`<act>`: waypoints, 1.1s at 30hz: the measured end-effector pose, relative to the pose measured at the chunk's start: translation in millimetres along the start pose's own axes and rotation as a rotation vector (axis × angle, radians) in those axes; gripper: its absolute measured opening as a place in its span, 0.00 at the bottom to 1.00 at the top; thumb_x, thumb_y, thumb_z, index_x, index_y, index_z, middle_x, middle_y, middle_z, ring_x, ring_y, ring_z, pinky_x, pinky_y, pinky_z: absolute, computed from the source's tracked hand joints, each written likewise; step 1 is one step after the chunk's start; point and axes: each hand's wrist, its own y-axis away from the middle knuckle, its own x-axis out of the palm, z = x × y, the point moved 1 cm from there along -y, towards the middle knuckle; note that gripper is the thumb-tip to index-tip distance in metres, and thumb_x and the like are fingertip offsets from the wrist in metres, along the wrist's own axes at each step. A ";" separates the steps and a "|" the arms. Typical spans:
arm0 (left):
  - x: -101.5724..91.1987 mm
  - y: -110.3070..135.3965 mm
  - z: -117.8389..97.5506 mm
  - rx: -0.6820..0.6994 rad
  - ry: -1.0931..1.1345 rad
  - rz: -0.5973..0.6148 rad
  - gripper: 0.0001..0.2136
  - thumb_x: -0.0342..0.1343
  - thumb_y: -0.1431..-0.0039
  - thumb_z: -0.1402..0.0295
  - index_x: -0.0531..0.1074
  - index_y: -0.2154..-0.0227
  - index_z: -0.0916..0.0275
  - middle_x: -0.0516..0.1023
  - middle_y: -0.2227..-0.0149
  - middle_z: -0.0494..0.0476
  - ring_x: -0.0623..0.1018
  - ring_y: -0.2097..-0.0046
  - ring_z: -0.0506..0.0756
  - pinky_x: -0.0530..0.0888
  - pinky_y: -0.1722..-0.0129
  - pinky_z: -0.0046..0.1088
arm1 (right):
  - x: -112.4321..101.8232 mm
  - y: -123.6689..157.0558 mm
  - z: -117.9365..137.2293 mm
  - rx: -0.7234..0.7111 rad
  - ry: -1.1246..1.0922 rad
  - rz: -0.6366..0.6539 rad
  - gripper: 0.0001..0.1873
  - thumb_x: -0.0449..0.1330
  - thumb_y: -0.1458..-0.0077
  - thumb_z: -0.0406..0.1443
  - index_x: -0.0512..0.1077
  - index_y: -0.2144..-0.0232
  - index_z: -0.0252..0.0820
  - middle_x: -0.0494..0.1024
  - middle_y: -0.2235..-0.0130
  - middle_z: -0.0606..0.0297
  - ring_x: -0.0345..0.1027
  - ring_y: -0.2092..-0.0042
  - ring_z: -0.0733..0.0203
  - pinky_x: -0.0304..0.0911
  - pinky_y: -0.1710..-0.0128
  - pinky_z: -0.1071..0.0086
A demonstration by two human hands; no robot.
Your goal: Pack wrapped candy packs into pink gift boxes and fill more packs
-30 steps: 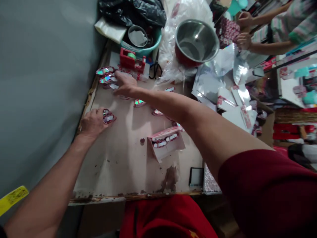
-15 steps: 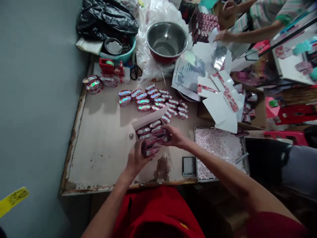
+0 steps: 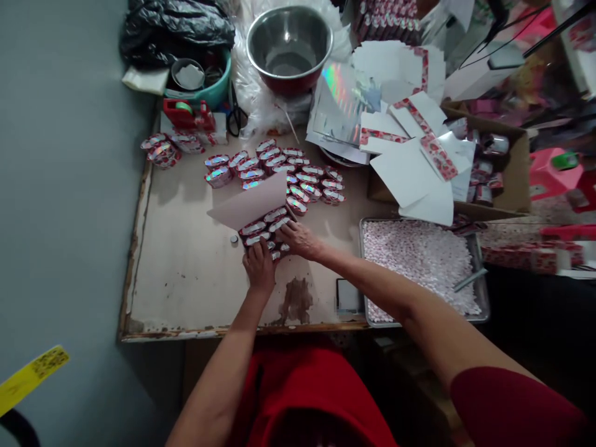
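An open red-and-white carton [image 3: 254,208] lies on the worn table [image 3: 186,273], its flap raised, holding several small red foil-topped packs [image 3: 265,231]. My left hand [image 3: 259,267] rests on the near packs with its fingers curled over them. My right hand [image 3: 298,239] presses on the packs at the carton's right side, fingers bent. Behind the carton, several more of the same packs [image 3: 288,174] lie in rows. A smaller group of packs [image 3: 165,149] sits at the far left.
A metal tray [image 3: 479,298] of pale pink pieces stands at the right. Flat carton blanks [image 3: 410,161] pile behind it. At the back stand a steel bowl [image 3: 288,43], a red tape dispenser [image 3: 186,115], scissors [image 3: 235,115] and a teal basin [image 3: 214,90].
My hands came back from the far left packs to the carton and now press packs into it. The view shifted right and nearer; the other person's arms have left the view.
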 end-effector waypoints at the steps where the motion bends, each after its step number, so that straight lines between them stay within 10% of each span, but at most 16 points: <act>1: 2.9 2.4 2.5 0.006 0.021 -0.008 0.36 0.62 0.34 0.63 0.58 0.28 0.70 0.70 0.38 0.81 0.70 0.37 0.74 0.66 0.38 0.56 | 2.2 6.6 -1.4 -0.002 -0.010 -0.020 0.38 0.70 0.42 0.38 0.65 0.33 0.35 0.69 0.37 0.42 0.58 0.35 0.36 0.60 0.36 0.47; 6: -1.5 11.7 31.9 0.102 0.310 -0.101 0.37 0.63 0.36 0.50 0.63 0.29 0.63 0.65 0.32 0.78 0.63 0.29 0.74 0.60 0.30 0.54 | 0.8 42.0 -18.8 0.263 -0.261 -0.288 0.37 0.67 0.38 0.44 0.65 0.31 0.38 0.70 0.35 0.44 0.61 0.32 0.39 0.59 0.32 0.47; 10: 5.9 -2.2 47.2 -0.230 0.660 -0.313 0.43 0.57 0.36 0.41 0.57 0.26 0.62 0.63 0.29 0.74 0.61 0.27 0.70 0.56 0.26 0.50 | 17.4 30.4 -22.5 0.695 -0.682 -0.430 0.30 0.53 0.31 0.46 0.68 0.33 0.39 0.81 0.44 0.49 0.76 0.44 0.47 0.71 0.41 0.52; 18: 51.5 -6.2 42.4 -0.372 1.190 -0.049 0.42 0.47 0.32 0.38 0.47 0.23 0.53 0.56 0.23 0.57 0.58 0.24 0.61 0.59 0.26 0.43 | 63.5 47.5 46.9 0.848 -0.926 -0.600 0.32 0.45 0.30 0.42 0.64 0.28 0.46 0.76 0.35 0.61 0.70 0.34 0.52 0.65 0.34 0.57; 25: 52.5 4.3 6.2 -0.148 1.088 0.162 0.41 0.47 0.31 0.39 0.48 0.23 0.54 0.54 0.23 0.54 0.55 0.23 0.59 0.53 0.24 0.38 | 82.0 147.7 77.8 0.837 -0.987 -0.704 0.42 0.49 0.29 0.52 0.44 0.22 0.42 0.51 0.23 0.58 0.48 0.23 0.51 0.47 0.24 0.52; 33: 45.3 18.8 -45.3 0.043 0.356 -0.017 0.39 0.44 0.28 0.45 0.47 0.23 0.64 0.46 0.22 0.70 0.39 0.21 0.70 0.37 0.27 0.68 | 83.9 134.4 67.8 0.894 -0.502 -0.486 0.48 0.47 0.29 0.58 0.39 0.22 0.36 0.35 0.21 0.48 0.26 0.20 0.47 0.32 0.24 0.39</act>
